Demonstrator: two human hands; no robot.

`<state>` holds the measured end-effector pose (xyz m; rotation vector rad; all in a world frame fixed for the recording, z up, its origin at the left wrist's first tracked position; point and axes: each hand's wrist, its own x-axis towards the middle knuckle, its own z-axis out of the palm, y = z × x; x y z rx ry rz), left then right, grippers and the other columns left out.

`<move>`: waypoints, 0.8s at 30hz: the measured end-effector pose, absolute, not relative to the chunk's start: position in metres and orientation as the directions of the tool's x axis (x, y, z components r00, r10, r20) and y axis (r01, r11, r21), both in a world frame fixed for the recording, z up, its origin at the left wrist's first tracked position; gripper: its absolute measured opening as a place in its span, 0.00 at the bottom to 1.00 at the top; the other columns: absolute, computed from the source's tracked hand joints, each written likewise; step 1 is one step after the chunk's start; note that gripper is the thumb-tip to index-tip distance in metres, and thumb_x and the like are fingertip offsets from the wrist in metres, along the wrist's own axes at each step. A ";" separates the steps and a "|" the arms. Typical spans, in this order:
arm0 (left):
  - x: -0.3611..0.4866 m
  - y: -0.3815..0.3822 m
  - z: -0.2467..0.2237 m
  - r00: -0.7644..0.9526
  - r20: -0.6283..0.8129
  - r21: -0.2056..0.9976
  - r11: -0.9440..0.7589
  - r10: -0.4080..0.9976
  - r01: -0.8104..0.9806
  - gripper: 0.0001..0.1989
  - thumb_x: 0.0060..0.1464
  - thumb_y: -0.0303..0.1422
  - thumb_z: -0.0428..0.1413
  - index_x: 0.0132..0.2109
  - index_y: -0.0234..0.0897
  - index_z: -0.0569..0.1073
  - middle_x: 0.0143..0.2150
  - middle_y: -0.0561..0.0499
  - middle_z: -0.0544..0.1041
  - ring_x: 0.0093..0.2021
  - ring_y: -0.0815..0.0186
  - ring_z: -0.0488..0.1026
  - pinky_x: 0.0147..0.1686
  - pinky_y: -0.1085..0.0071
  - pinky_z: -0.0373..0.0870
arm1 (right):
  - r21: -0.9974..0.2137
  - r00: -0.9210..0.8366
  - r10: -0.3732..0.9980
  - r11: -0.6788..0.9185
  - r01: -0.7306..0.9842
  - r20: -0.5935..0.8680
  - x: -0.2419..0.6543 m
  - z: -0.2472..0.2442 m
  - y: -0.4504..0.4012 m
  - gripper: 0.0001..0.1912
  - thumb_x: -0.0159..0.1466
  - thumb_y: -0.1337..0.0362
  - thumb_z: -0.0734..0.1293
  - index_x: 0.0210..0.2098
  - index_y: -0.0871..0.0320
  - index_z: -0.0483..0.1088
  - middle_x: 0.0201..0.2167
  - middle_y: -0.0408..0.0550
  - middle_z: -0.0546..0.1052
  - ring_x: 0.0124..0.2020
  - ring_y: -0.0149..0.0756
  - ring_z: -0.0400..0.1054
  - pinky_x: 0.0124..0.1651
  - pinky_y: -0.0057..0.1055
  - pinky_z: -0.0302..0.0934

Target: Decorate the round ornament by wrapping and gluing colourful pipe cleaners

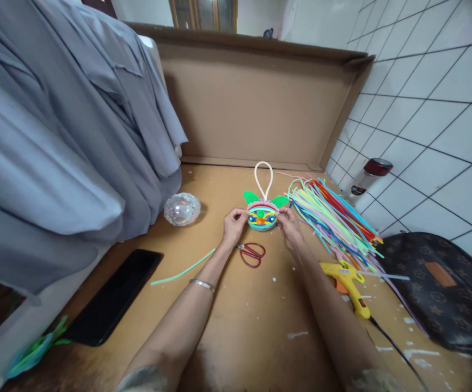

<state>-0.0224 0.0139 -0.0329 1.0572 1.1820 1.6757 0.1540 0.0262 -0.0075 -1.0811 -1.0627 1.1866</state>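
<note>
At the far middle of the table (236, 321), a round, colourful ornament (262, 219) is being held by both hands, its patterned front being turned toward the near side. Its left edge is being pinched by the left hand (234, 224), thumb and fingertips drawn together; its right edge is being gripped likewise by the right hand (290, 224), fingers curled in. Whether its base is being supported by the table cannot be told. Two green leaf-like pieces (280, 202) are being displayed at its upper sides, and a white loop (263, 163) is being carried upright on top.

Just nearer, red-handled scissors (252, 255) are being framed by the forearms, their blades being largely hidden by the left arm. Over to the left, a clear ball (182, 209) is being kept well apart, with a pale green stem (183, 271) being left nearer and a black phone (115, 296) nearer again. On the right, a heap of coloured stems (333, 218) is being spread out; nearer, a yellow glue gun (352, 288) is being seen beside a dark patterned bag (443, 294). The far side is being closed off by a cardboard panel (256, 103).
</note>
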 end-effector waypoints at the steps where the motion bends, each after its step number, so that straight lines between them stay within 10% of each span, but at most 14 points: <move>1: -0.022 0.014 -0.033 -0.319 0.176 0.961 -0.232 0.931 -0.148 0.13 0.45 0.41 0.62 0.28 0.36 0.71 0.25 0.55 0.72 0.27 0.70 0.67 0.32 0.72 0.67 | -0.985 0.081 0.995 0.062 -0.164 0.049 0.154 -0.007 0.026 0.20 0.43 0.53 0.73 0.30 0.53 0.65 0.27 0.38 0.69 0.30 0.33 0.61 0.34 0.30 0.53; 24: -0.019 0.013 -0.027 -0.341 0.201 0.965 -0.245 0.918 -0.089 0.09 0.45 0.37 0.60 0.26 0.37 0.71 0.24 0.55 0.71 0.27 0.70 0.66 0.32 0.73 0.65 | -0.945 0.240 0.965 0.173 -0.279 0.106 0.142 -0.007 0.024 0.18 0.41 0.59 0.71 0.28 0.53 0.60 0.28 0.37 0.68 0.27 0.29 0.59 0.30 0.27 0.52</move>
